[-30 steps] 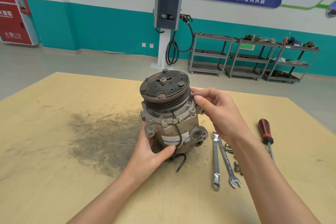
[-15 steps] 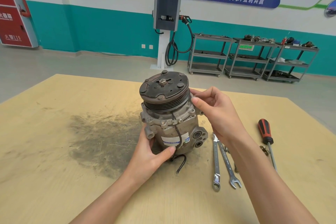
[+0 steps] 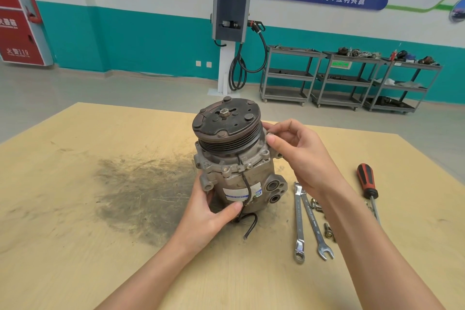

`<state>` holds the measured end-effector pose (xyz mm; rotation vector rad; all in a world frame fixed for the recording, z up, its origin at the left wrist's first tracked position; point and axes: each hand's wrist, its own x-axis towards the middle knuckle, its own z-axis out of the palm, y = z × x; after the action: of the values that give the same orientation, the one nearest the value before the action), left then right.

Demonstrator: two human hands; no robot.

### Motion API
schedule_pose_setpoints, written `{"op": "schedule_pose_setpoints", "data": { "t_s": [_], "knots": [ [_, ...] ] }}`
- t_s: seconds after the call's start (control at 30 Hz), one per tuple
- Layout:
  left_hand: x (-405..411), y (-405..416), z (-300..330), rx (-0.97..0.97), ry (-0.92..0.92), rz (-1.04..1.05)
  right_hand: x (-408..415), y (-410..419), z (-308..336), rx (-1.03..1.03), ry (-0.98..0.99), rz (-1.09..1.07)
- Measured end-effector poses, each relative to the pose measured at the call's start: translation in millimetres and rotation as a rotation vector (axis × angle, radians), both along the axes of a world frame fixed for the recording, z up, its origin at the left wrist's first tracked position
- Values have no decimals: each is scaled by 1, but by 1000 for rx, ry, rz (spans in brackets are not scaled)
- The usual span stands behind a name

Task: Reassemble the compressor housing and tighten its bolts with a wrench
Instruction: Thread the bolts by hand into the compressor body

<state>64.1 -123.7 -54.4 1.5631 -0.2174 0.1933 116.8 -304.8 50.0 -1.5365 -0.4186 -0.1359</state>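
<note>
Two bare hands work on a compressor (image 3: 237,168) that stands upright near the middle of a pale wooden table (image 3: 75,246), its dark grooved pulley (image 3: 227,128) facing up and tilted slightly toward the camera. The left hand (image 3: 208,211) grips the lower part of the grey housing from the left, thumb pressed across the front just below the white and blue label (image 3: 241,192), fingers wrapped round the far side. The right hand (image 3: 299,151) reaches in from the right at the level of the housing flange, thumb and forefinger curled together and pinching a small metal bolt (image 3: 270,136) at the flange's right edge, just under the pulley rim. A thin black wire (image 3: 247,209) runs down the front of the housing and curls onto the table beneath the left thumb.

To the right of the compressor, two combination wrenches (image 3: 305,221) lie side by side on the table, their open and ring ends toward the camera. A few loose bolts (image 3: 320,216) sit just beside them, partly hidden by the right forearm. Further right lies a screwdriver (image 3: 367,184) with a red and black handle. A dark, greasy smear (image 3: 141,189) stains the tabletop left of the compressor. Beyond the table, a charging post (image 3: 230,22) stands against a teal and white wall, with grey metal shelf carts (image 3: 347,78) to its right.
</note>
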Motion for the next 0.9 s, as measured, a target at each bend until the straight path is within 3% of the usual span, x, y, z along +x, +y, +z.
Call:
{"op": "schedule_pose_setpoints", "data": {
  "t_s": [0.13, 0.33, 0.53, 0.77, 0.9],
  "knots": [
    [1, 1, -1, 7, 0, 2, 1, -3, 1, -57, 15, 1],
    [1, 2, -3, 30, -6, 9, 1, 3, -1, 58, 6, -36],
    [3, 3, -5, 35, 7, 14, -1, -5, 4, -55, 47, 11],
    [4, 2, -6, 25, -4, 18, -1, 1, 2, 49, 30, -11],
    [3, 2, -4, 14, -3, 16, -1, -3, 3, -38, 45, 22]
  ]
}}
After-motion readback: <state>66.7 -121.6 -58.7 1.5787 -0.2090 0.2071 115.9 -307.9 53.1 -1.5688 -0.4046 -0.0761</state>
